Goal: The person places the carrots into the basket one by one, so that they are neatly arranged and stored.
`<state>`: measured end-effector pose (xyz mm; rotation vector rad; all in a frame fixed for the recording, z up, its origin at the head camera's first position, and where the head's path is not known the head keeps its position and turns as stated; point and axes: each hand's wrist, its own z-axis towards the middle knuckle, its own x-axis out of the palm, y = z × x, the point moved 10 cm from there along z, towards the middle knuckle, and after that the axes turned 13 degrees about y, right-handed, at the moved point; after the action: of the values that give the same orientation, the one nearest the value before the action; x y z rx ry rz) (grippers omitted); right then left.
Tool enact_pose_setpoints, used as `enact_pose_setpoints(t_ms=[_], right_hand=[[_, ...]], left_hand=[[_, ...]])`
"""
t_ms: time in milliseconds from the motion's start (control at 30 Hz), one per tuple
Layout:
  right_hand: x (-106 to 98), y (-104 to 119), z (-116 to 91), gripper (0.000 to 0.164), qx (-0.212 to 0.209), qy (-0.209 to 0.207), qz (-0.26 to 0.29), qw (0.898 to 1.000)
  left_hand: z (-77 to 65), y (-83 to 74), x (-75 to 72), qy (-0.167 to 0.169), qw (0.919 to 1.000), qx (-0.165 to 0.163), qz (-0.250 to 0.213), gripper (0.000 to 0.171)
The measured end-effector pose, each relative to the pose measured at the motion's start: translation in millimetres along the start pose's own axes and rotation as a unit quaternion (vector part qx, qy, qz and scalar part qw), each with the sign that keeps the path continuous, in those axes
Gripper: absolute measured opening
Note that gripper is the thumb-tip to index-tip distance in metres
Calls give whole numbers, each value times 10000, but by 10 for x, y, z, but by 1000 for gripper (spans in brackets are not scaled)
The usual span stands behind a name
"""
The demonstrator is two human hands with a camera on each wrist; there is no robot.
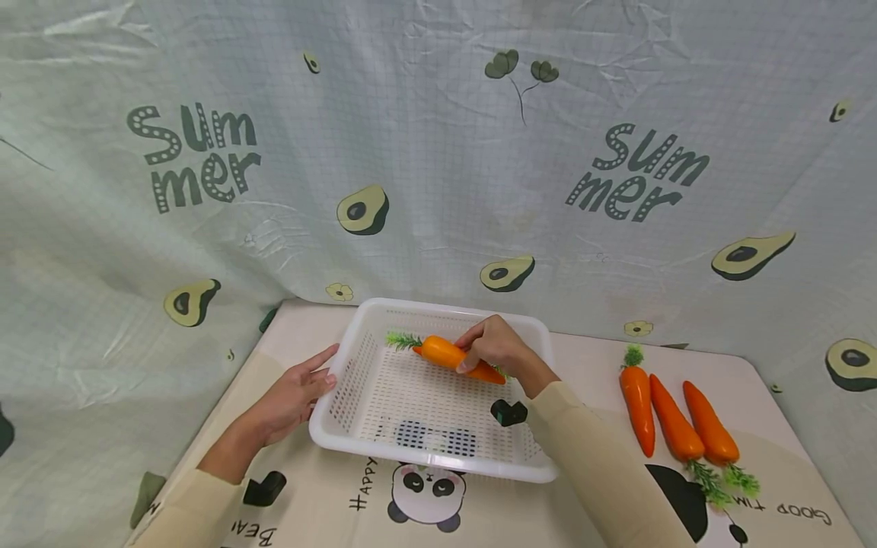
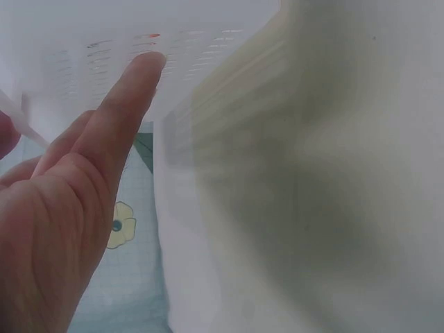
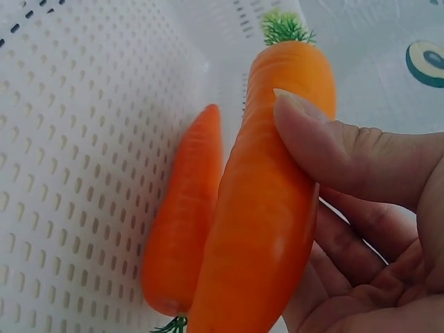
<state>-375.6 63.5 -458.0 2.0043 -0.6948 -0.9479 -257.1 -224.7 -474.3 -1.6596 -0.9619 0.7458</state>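
A white perforated plastic basket (image 1: 438,458) sits on the table. My right hand (image 1: 495,346) pinches an orange carrot (image 1: 441,352) inside it, thumb on one side and fingers on the other. This carrot's green top points left in the head view. Beneath it lies a second carrot (image 3: 184,215), turned the opposite way and mostly covered in the head view. At the basket's left side, my left hand (image 1: 293,396) holds the rim, thumb over it. In the left wrist view its index finger (image 2: 132,90) stretches along the outer wall.
Three more carrots (image 1: 678,418) with green tops lie on the table right of the basket. A printed cloth (image 1: 438,152) hangs behind the table. The table cover (image 1: 329,510) has panda drawings and lettering.
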Motion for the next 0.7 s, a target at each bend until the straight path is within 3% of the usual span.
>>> enact_pose_setpoints(t_ms=[700], right_hand=[[118, -6, 77, 35, -194, 393, 67, 9990]], left_hand=[[-10, -16, 23, 64, 10000, 41, 28, 75]])
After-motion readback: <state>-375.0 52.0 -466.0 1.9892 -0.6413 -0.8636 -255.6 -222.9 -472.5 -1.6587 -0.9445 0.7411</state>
